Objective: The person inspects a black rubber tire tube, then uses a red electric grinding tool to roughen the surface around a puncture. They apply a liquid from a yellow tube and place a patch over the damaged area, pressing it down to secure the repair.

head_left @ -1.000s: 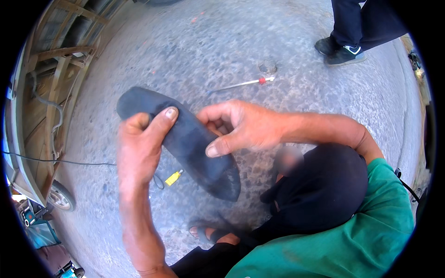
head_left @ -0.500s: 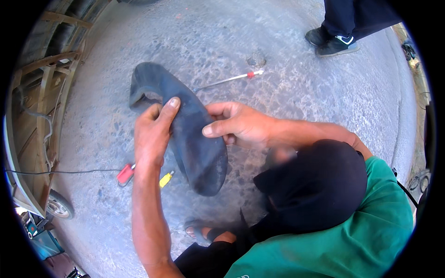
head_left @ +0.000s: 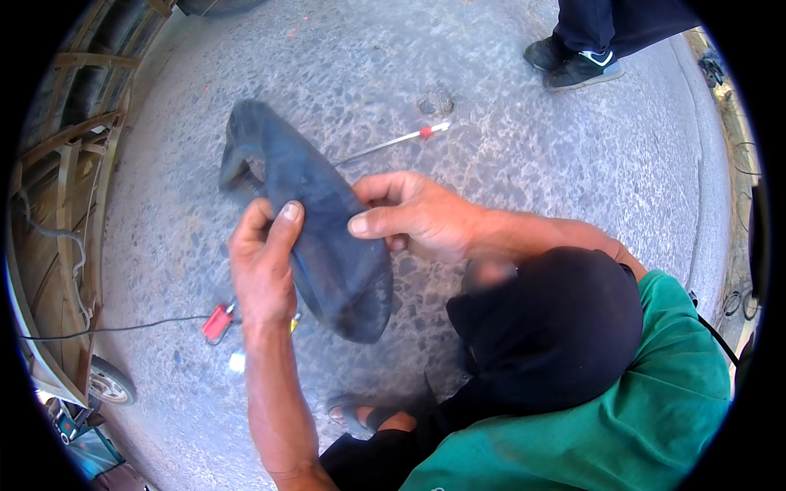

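Note:
A flattened black rubber inner tube (head_left: 332,270) is held up off the ground, its far end folded into a loop with a gap through it. My left hand (head_left: 266,254) pinches the tube's left edge, thumb on top, fingers behind. Opposite, my right hand (head_left: 417,217) grips the right edge between thumb and fingers, some fingertips hidden behind the rubber. On the ground beyond the tube lies a thin metal rod with a red band (head_left: 426,132). Left of my left wrist rests a red-handled tool (head_left: 217,323) with a dark cord.
A wood-framed structure (head_left: 61,221) stands along the left, a small wheel (head_left: 109,381) at its foot. Another person's dark shoes (head_left: 577,67) are at the far right. A black head covering (head_left: 548,327) and green shirt (head_left: 565,417) fill the lower right. Rough concrete (head_left: 491,147) spreads around.
My left hand has slid down the tube's edge, and the tube has shifted slightly left. A yellow-handled tool beside it is now mostly behind my left wrist. My right hand keeps its grip.

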`<state>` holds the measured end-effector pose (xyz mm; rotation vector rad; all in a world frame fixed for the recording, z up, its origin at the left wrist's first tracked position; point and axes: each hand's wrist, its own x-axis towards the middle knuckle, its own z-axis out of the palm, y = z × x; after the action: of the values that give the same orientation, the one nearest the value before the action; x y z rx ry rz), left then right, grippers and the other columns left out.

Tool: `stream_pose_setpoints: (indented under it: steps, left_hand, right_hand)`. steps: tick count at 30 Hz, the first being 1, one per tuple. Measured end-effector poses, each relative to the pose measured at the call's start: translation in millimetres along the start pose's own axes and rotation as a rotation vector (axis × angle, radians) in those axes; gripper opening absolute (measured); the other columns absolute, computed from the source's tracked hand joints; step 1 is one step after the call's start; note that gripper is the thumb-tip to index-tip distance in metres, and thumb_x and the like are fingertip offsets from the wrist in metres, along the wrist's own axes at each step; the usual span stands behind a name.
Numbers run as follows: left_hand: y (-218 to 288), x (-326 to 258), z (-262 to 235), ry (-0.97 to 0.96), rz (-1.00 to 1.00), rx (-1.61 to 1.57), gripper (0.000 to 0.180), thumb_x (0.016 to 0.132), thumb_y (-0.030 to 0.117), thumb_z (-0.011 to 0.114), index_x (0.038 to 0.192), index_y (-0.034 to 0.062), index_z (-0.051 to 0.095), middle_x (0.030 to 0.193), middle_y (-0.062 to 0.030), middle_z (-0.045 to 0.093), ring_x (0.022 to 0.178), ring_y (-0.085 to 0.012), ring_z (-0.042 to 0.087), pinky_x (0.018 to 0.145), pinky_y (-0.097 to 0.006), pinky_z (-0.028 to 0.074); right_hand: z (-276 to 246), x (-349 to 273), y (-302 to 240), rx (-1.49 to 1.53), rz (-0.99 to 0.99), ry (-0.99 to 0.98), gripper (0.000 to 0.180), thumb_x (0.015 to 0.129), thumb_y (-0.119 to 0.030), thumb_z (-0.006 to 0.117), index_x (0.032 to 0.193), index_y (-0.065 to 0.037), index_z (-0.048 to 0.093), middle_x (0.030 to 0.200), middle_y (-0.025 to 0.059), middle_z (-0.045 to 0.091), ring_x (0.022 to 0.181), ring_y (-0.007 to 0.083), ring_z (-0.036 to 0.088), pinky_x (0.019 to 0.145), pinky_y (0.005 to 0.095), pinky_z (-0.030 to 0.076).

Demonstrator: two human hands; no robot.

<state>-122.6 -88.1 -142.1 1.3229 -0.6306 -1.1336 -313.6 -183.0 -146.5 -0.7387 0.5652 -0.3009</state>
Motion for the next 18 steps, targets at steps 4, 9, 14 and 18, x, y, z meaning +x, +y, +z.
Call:
stream_pose_setpoints:
  steps: [4,9,14,18]
  left_hand:
    - [3.1,1.5,6.4,0.012,-0.09,-0.117,0.016,0.102,0.014,0.06,0.108,0.0007,0.065,0.103,-0.0053,0.071,0.09,-0.0125,0.066,0.083,-0.027,0.052]
    - [2.6,6.8,20.1,0.093,-0.132,-0.142,0.018,0.101,0.02,0.062,0.097,0.0017,0.064,0.092,-0.0041,0.069,0.081,-0.0094,0.062,0.075,-0.025,0.05]
    - [-4.5,13.0,22.2,0.107,-0.158,-0.088,0.023,0.101,0.022,0.062,0.104,-0.0003,0.066,0.096,-0.0055,0.069,0.085,-0.0109,0.063,0.076,-0.026,0.05]
    - [-3.8,13.0,23.5,0.082,-0.159,-0.121,0.026,0.102,0.023,0.061,0.108,-0.0016,0.065,0.099,-0.0061,0.069,0.087,-0.0115,0.063,0.077,-0.027,0.05]
  right_hand:
    - [-4.3,1.6,-1.9,-0.015,-0.033,-0.063,0.024,0.092,-0.011,0.07,0.114,-0.001,0.068,0.095,0.0007,0.067,0.076,0.0062,0.055,0.065,0.0226,0.042]
    - [-11.6,2.7,-1.1,-0.111,-0.101,-0.02,0.035,0.092,-0.016,0.074,0.123,0.0,0.067,0.102,0.0049,0.071,0.084,0.0093,0.061,0.071,0.0239,0.049]
    - [-16.1,3.0,-3.8,-0.294,-0.18,0.035,0.038,0.095,-0.013,0.069,0.13,0.002,0.063,0.114,0.0086,0.069,0.103,0.0152,0.065,0.092,0.031,0.053]
    - [-15.8,2.2,-5.1,-0.271,-0.192,0.011,0.038,0.097,-0.012,0.067,0.131,0.002,0.062,0.117,0.0096,0.069,0.107,0.0165,0.065,0.095,0.0326,0.054]
